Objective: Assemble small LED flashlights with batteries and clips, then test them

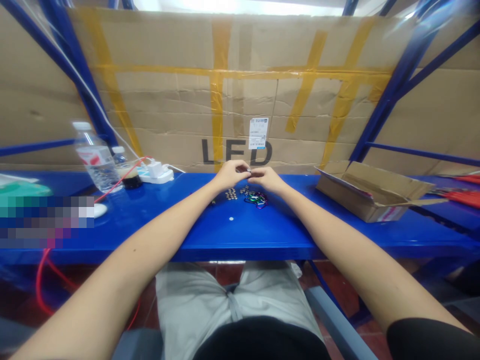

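My left hand and my right hand meet over the back half of the blue table, fingertips pinched together. A tiny greyish piece seems to be between them, too small to name. Just below the left hand, small metal pieces lie in a neat cluster. Another loose group of small metal pieces is under the fingertips. Beside it, below the right hand, is a little pile of coloured carabiner-like clips, green and purple among them.
An open cardboard box stands to the right. On the left are a water bottle, a dark-filled container and a white power strip with cables. A white round spot marks the table. Large taped cardboard stands behind.
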`<action>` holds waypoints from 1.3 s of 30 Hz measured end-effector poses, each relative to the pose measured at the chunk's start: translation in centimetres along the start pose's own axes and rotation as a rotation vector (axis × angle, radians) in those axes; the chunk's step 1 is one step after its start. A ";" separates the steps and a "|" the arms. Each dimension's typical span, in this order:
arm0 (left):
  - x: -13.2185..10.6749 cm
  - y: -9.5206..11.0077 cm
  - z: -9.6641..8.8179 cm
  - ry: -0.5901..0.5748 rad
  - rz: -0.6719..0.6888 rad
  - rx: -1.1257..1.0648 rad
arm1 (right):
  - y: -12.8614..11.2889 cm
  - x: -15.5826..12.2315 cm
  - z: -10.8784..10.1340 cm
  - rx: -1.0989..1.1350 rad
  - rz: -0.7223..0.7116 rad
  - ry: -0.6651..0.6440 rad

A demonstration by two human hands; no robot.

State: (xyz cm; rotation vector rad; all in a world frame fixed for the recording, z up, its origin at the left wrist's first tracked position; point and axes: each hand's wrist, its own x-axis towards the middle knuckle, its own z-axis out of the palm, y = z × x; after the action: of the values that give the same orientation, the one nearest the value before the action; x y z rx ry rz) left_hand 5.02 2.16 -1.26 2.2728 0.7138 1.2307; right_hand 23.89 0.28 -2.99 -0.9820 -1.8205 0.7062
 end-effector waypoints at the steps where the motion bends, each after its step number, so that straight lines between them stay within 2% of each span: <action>1: 0.2 -0.1 0.0 0.042 -0.014 -0.033 | -0.1 0.1 0.0 -0.035 -0.018 0.004; 4: 0.6 -0.3 -0.2 0.146 -0.073 -0.164 | -0.2 0.2 -0.2 -0.234 0.013 0.046; 7: 0.6 -0.2 -0.4 0.179 -0.208 -0.307 | -0.3 0.2 -0.2 -0.516 0.106 0.062; 11: 0.2 -0.1 -0.8 0.196 -0.342 -0.417 | -0.5 0.5 0.6 -0.669 0.159 -0.071; 15: 0.1 -0.4 -1.0 0.194 -0.356 -0.426 | -0.5 1.1 1.2 -0.768 0.154 -0.180; 18: 0.2 -0.9 -1.0 0.182 -0.355 -0.394 | -0.5 1.4 0.9 -0.729 0.136 -0.154; 21: 0.3 -1.4 -1.0 0.147 -0.345 -0.347 | -0.9 1.2 0.1 -0.566 0.075 0.007; 23: 0.3 -1.7 -1.0 0.106 -0.316 -0.283 | -1.3 0.9 -0.4 -0.460 -0.020 0.132; 26: 0.4 -2.0 -0.9 0.051 -0.247 -0.169 | -2.0 0.5 -0.5 -0.349 -0.134 0.227; 34: 0.2 -1.4 -0.4 -0.026 -0.065 -0.088 | -2.1 0.0 0.0 -0.273 -0.155 0.247; 39: 0.1 -1.1 -0.6 -0.057 0.007 -0.018 | -2.0 -0.3 -0.2 -0.333 -0.165 0.225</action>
State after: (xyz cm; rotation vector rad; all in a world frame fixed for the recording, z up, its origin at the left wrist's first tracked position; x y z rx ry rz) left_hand 4.30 3.14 -1.60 2.2879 0.6717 1.1657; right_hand 23.49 -0.95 -1.47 -1.0618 -1.8246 0.1844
